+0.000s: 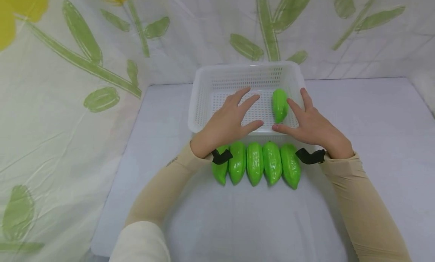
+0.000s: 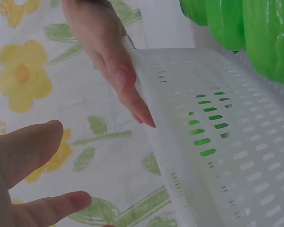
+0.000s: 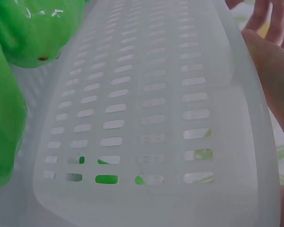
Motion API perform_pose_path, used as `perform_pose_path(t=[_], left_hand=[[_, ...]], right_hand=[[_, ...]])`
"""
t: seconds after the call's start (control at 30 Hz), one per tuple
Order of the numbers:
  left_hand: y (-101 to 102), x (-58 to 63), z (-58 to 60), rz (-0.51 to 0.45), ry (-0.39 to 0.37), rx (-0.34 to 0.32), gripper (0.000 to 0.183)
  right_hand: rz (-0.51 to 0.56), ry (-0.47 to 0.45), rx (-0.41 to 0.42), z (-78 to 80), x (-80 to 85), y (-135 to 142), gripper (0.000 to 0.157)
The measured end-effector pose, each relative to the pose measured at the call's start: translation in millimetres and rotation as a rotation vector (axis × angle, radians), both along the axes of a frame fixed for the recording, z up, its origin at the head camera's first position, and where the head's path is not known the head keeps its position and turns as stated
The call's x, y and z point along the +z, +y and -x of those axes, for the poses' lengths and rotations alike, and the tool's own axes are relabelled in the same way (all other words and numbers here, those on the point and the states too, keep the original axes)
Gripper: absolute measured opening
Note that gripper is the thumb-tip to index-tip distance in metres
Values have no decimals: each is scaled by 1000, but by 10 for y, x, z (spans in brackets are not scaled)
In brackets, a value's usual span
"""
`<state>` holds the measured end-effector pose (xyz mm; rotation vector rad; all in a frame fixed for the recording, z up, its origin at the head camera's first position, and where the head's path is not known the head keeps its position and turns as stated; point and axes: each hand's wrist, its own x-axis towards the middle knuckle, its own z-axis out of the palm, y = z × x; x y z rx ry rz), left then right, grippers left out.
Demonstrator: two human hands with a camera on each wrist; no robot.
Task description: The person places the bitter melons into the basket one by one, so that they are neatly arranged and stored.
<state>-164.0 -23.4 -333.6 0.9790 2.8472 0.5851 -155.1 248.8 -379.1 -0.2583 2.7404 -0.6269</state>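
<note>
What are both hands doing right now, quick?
Left hand: open, holding nothing, at the white basket.
Right hand: open too, also holding nothing.

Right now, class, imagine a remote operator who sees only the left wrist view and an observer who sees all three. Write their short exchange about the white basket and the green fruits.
Operator: I can't see down into the white basket. How many fruits are inside?
Observer: The head view shows one ridged green fruit in there.
Operator: Outside it, I see only parts of three. How many altogether?
Observer: Five green fruits lie outside, side by side.
</note>
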Motion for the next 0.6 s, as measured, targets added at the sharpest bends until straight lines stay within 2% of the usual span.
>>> perform_pose_path(t=[0.3,0.6], left_hand=[[-161,-173,-218,-48,94,9,71],[-270,-367,-391,-154,252,-22,64]], right_hand=[[6,3,3,2,-10,0,117],[7,14,3,15,-44,12,117]])
